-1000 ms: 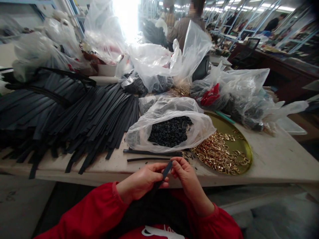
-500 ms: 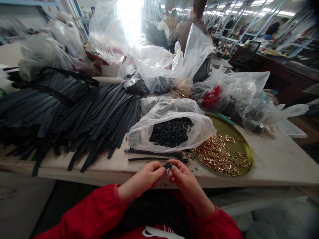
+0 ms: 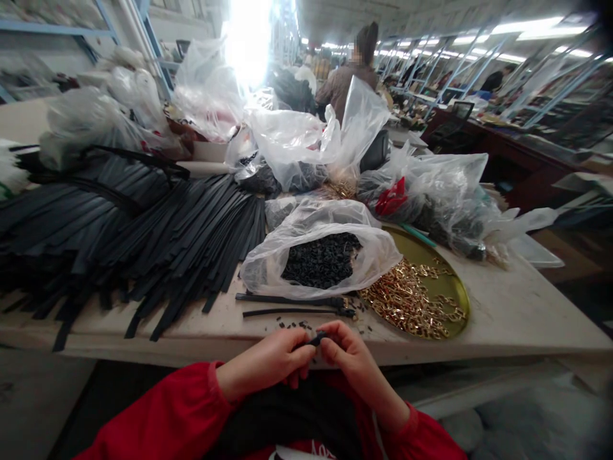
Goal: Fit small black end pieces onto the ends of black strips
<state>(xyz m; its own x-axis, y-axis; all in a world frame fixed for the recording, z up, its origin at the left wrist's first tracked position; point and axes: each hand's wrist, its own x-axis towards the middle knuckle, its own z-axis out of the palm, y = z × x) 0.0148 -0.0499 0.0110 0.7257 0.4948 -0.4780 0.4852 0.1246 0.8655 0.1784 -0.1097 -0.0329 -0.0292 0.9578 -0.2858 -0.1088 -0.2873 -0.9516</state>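
A short stretch of black strap [image 3: 317,339] shows between my two hands at the table's front edge. My left hand [image 3: 280,355] pinches one side of it with thumb and fingers. On the other side, the thumb and fingers of my right hand [image 3: 345,351] are closed on the same piece. The rest of the strap is hidden. Just beyond lie two narrow black straps [image 3: 287,299] with gold-coloured hardware at their right ends. Behind them an open plastic bag [image 3: 258,271] holds many small black loops [image 3: 320,260]. Gold metal buckles [image 3: 407,303] are heaped on a round gold tray [image 3: 454,281].
Long black strips [image 3: 191,236] are piled on the left, some hanging over the table edge. Clear plastic bags [image 3: 287,134] crowd the back, with a red packet [image 3: 391,198] among them. Tiny dark bits lie near my hands. A person [image 3: 345,80] is in the background.
The view has tilted up slightly and shifted. My right hand has turned over the black strap, which now shows as a slimmer piece; both hands still grip it.
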